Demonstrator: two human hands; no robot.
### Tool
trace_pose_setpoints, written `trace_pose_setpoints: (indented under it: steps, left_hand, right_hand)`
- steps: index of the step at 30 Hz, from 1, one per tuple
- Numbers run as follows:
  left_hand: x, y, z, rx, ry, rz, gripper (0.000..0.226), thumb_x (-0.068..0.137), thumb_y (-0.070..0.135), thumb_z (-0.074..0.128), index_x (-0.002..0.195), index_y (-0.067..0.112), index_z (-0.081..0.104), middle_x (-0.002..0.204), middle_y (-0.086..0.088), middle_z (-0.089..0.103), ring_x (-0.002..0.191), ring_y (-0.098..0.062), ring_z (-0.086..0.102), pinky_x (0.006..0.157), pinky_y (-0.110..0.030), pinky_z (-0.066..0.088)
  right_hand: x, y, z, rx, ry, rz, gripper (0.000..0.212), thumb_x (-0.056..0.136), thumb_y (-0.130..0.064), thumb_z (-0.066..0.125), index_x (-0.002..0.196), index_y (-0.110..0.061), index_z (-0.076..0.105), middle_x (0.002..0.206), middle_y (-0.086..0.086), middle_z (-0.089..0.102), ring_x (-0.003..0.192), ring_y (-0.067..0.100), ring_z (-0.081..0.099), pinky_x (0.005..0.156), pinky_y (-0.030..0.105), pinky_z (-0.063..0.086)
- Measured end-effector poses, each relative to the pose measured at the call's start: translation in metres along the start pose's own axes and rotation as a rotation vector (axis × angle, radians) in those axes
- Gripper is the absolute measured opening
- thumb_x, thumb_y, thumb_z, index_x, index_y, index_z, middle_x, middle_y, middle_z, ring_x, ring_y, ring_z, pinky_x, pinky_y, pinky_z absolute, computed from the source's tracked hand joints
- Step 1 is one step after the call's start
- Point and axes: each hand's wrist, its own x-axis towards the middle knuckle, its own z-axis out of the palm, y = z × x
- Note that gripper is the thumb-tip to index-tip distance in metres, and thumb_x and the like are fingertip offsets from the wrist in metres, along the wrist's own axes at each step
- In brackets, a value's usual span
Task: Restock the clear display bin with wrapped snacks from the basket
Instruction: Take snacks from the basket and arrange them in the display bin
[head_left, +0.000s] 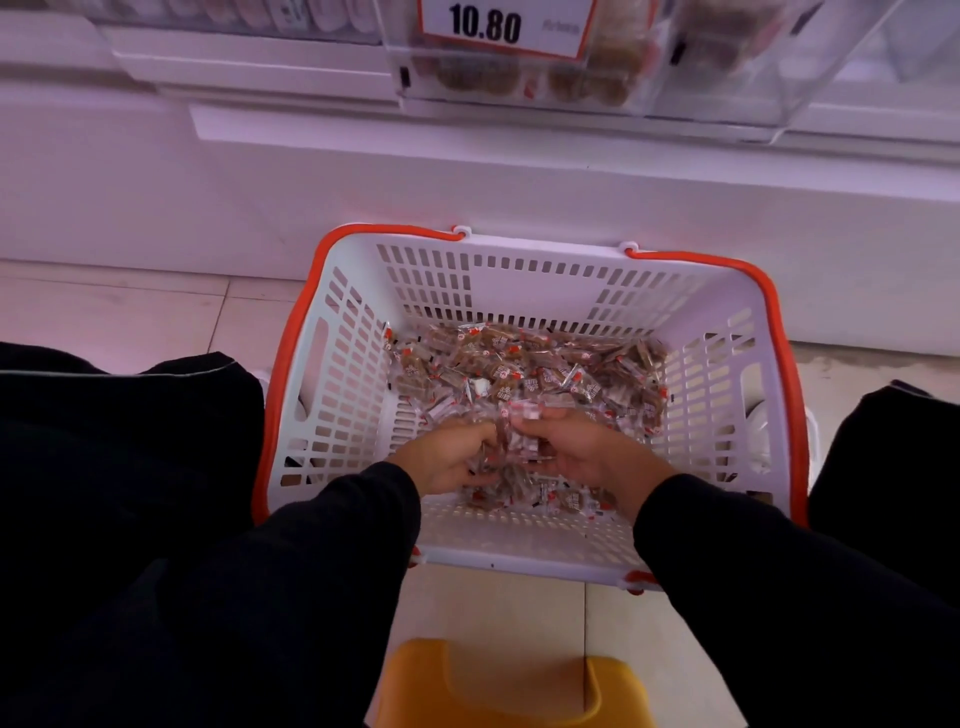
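Observation:
A white slotted basket with orange handles stands on the floor against the shelf base. Its bottom is covered with several small clear-wrapped brown snacks. Both hands are inside the basket near its front wall. My left hand curls round a bunch of the snacks. My right hand faces it and grips the same bunch from the other side. The clear display bin hangs on the shelf above the basket, with brown wrapped snacks low inside it and a price card reading 10.80 on its front.
A yellow stool sits just below the basket, between my knees. My dark-clothed legs flank the basket left and right. The white shelf base runs behind it. Pale floor tiles lie to the left.

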Motion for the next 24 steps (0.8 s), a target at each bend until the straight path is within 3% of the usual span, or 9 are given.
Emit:
trace_pose_setpoints:
  steps: [4, 7, 11, 15, 19, 22, 24]
  left_hand:
    - [-0.029, 0.018, 0.0, -0.137, -0.075, -0.001, 0.024, 0.08, -0.002, 0.058, 0.099, 0.005, 0.071, 0.11, -0.016, 0.067, 0.084, -0.028, 0.073, 0.075, -0.045, 0.06]
    - [-0.061, 0.05, 0.001, -0.147, -0.124, 0.093, 0.025, 0.084, 0.008, 0.058, 0.106, 0.006, 0.069, 0.105, -0.016, 0.067, 0.085, -0.032, 0.073, 0.076, -0.05, 0.058]
    - [-0.122, 0.112, 0.012, 0.011, -0.271, 0.181, 0.04, 0.084, 0.022, 0.053, 0.118, 0.007, 0.065, 0.099, -0.016, 0.071, 0.084, -0.031, 0.072, 0.08, -0.052, 0.057]
    - [-0.201, 0.171, 0.026, 0.224, -0.376, 0.232, 0.048, 0.091, 0.017, 0.036, 0.132, 0.001, 0.053, 0.115, -0.02, 0.07, 0.093, -0.037, 0.071, 0.072, -0.045, 0.06]
    - [-0.283, 0.208, 0.038, 0.368, -0.445, 0.309, 0.044, 0.092, 0.01, 0.029, 0.124, 0.0, 0.057, 0.117, -0.027, 0.066, 0.103, -0.042, 0.067, 0.08, -0.047, 0.06]
    - [-0.324, 0.213, 0.047, 0.375, -0.448, 0.413, 0.038, 0.098, 0.015, 0.03, 0.119, 0.002, 0.059, 0.108, -0.021, 0.068, 0.104, -0.038, 0.065, 0.09, -0.05, 0.057]
    - [-0.338, 0.215, 0.054, 0.343, -0.464, 0.493, 0.038, 0.1, 0.017, 0.034, 0.123, 0.001, 0.06, 0.109, -0.02, 0.067, 0.104, -0.036, 0.065, 0.089, -0.05, 0.058]
  right_hand:
    - [-0.023, -0.017, -0.001, -0.036, 0.015, -0.062, 0.031, 0.08, -0.024, 0.077, 0.105, -0.006, 0.071, 0.087, 0.004, 0.069, 0.07, 0.015, 0.058, 0.059, 0.025, 0.046]
    - [-0.054, -0.045, 0.004, -0.058, -0.074, -0.174, 0.024, 0.077, -0.019, 0.079, 0.096, -0.008, 0.071, 0.075, 0.0, 0.071, 0.063, 0.011, 0.06, 0.053, 0.022, 0.049]
    - [-0.108, -0.102, 0.013, -0.193, -0.165, -0.395, 0.03, 0.074, -0.002, 0.079, 0.102, -0.007, 0.068, 0.094, 0.012, 0.074, 0.081, 0.022, 0.072, 0.064, 0.03, 0.062]
    - [-0.176, -0.154, 0.023, -0.321, -0.193, -0.639, 0.015, 0.075, -0.004, 0.079, 0.085, -0.007, 0.069, 0.087, 0.01, 0.07, 0.081, 0.019, 0.071, 0.067, 0.03, 0.061]
    - [-0.237, -0.182, 0.042, -0.361, -0.112, -0.858, 0.019, 0.073, -0.001, 0.081, 0.083, -0.01, 0.067, 0.087, 0.006, 0.065, 0.077, 0.018, 0.071, 0.065, 0.03, 0.06]
    - [-0.273, -0.196, 0.058, -0.366, -0.018, -0.979, 0.033, 0.07, 0.002, 0.081, 0.094, -0.012, 0.064, 0.104, 0.009, 0.063, 0.073, 0.021, 0.071, 0.061, 0.031, 0.059]
    - [-0.291, -0.203, 0.062, -0.433, 0.006, -1.07, 0.042, 0.072, 0.001, 0.08, 0.106, -0.019, 0.066, 0.111, 0.006, 0.068, 0.075, 0.017, 0.072, 0.062, 0.028, 0.058]
